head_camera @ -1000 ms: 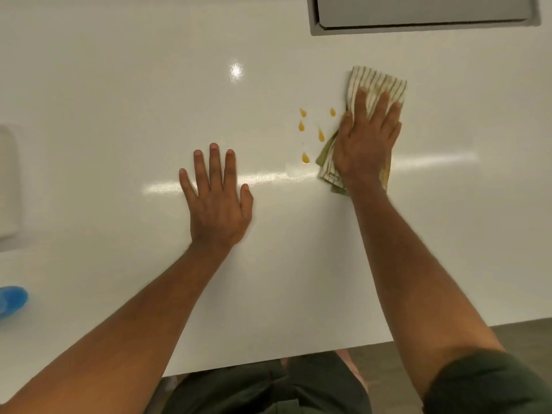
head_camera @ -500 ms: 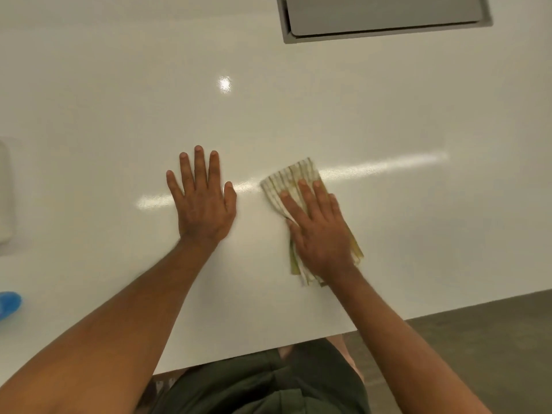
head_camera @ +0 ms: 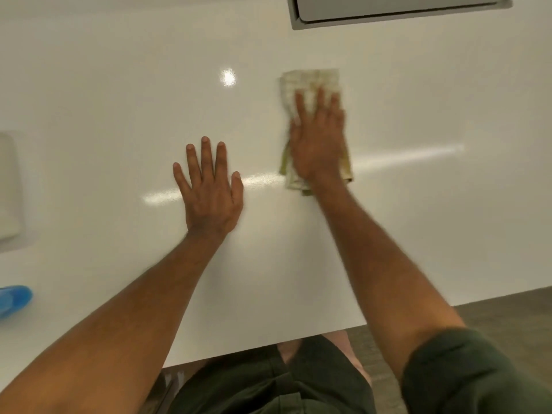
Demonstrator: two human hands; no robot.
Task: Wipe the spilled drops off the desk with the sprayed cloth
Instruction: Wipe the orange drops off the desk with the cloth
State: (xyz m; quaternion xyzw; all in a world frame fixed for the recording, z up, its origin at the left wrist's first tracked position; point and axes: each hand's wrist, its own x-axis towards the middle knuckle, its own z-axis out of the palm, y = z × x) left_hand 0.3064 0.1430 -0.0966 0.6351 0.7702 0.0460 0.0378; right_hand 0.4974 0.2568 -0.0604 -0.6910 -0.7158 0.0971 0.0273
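My right hand (head_camera: 318, 135) presses flat on a folded cloth (head_camera: 310, 80) with green and cream stripes, on the glossy white desk (head_camera: 119, 115). The cloth sticks out past my fingertips and below my wrist, and it looks blurred. No orange drops show on the desk around the cloth. My left hand (head_camera: 209, 189) lies flat on the desk to the left of the cloth, fingers spread, holding nothing.
A grey recessed panel (head_camera: 388, 10) sits in the desk at the far edge, right of centre. A pale object (head_camera: 9, 186) lies at the left edge, and a blue bottle part (head_camera: 15, 297) below it. The desk's near edge runs just above my lap.
The cloth swept left and toward me over the orange drops, then away again to the far side. The drops seen one second ago no longer show. My left hand stayed put.
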